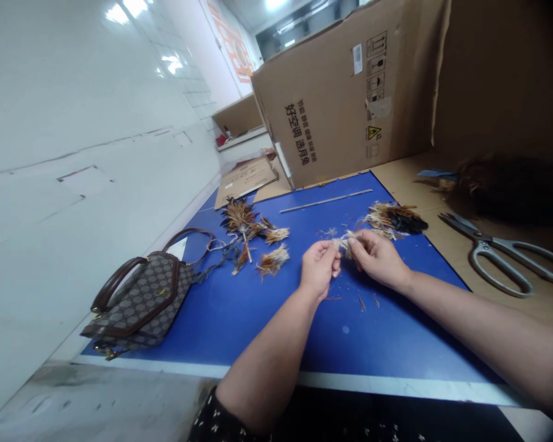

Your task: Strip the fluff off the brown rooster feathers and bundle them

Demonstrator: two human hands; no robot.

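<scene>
My left hand (320, 264) and my right hand (378, 256) meet above the blue table, fingertips pinched on a small tuft of pale feathers (343, 243) between them. Much of the tuft is hidden by the fingers. Just beyond my right hand lies a pile of brown, cream and black feathers (396, 218). Off to the left of my left hand rest a small feather bunch (273, 262) and a larger brown-black feather cluster (239, 218). Loose feather bits (362, 303) are scattered below the hands.
Large scissors (483, 242) lie on cardboard at the right, near a dark feathery heap (516, 190). A patterned handbag (150, 298) sits at the left edge by the wall. A thin stick (327, 201) lies before a big cardboard box (332, 104).
</scene>
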